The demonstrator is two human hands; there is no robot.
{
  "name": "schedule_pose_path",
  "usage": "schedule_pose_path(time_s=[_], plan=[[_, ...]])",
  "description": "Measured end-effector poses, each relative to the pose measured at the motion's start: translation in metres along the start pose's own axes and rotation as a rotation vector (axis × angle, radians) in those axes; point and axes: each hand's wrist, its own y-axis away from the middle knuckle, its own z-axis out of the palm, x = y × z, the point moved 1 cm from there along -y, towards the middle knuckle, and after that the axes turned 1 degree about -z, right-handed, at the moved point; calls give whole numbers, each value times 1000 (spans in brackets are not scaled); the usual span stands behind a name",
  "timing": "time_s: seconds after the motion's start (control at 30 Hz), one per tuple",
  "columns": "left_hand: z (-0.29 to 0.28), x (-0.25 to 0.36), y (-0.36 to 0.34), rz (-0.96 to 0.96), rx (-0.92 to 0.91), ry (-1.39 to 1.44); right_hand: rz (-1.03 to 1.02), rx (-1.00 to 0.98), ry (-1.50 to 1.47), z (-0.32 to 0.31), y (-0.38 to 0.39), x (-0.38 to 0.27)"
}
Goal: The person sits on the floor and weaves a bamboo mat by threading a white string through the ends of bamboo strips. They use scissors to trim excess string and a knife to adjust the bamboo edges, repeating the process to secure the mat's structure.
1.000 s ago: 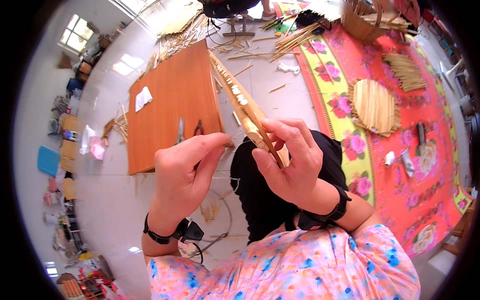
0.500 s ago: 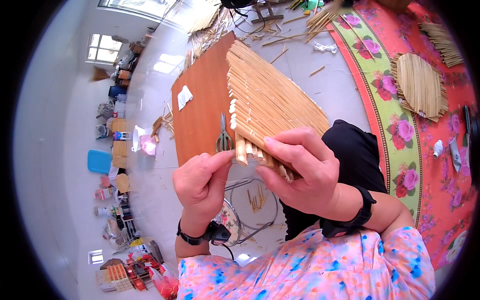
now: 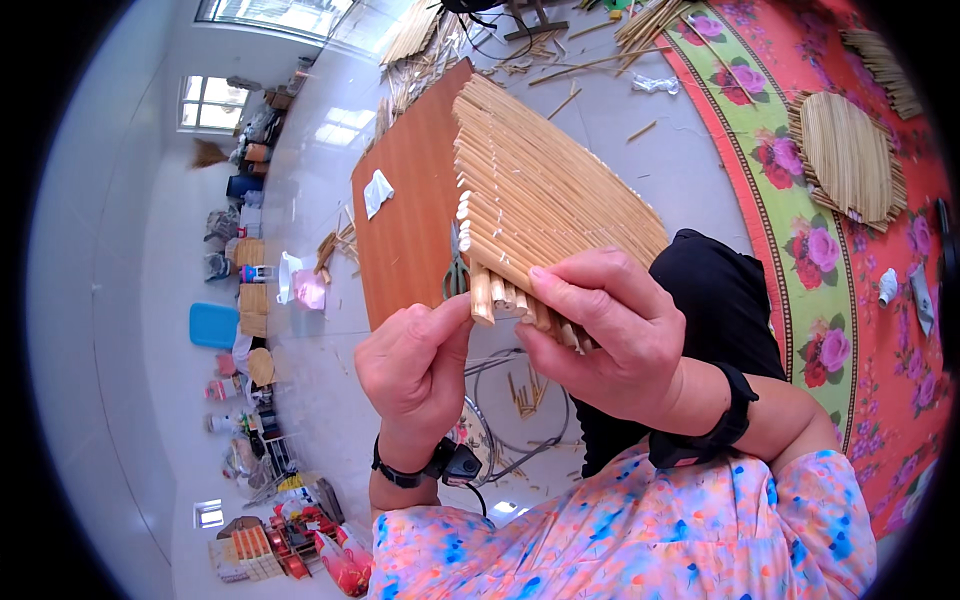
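Note:
A mat of pale reed stalks [image 3: 555,170], stitched side by side with white thread, is tilted up in front of me. My right hand [image 3: 615,325] grips its near corner, thumb on the stalks' edge and fingers around it. Cut stalk ends [image 3: 482,300] stick out below that edge. Close beside them, my left hand [image 3: 412,355] is closed in a pinch, its fingertip at the corner stalk. Whatever lies in that pinch is too small to make out. Green-handled scissors [image 3: 456,277] lie on the brown board [image 3: 412,240], partly hidden behind the mat.
A crumpled white scrap [image 3: 378,194] rests on the board. To the right, a floral cloth [image 3: 830,260] carries a round reed mat [image 3: 850,160]. Loose stalks [image 3: 530,393] and a cable loop [image 3: 490,440] lie on the floor below my hands. Boxes and household goods line the left wall.
The whole view has shifted slightly to the right. The scissors are now more covered by the mat. Both hands keep nearly the same hold.

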Motion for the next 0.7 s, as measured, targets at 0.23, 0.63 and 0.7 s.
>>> schedule_pose_path(time_s=[0.23,0.63,0.7], plan=[[2,-1,-1,34,17,7,-14,29,-4,2,-2,-2],[1,1,-7,55,-24,-22,57,28,29,0,-1,-4],[-1,-3,-10,67,-57,-27,47,11,44,-1,-3,-3]])
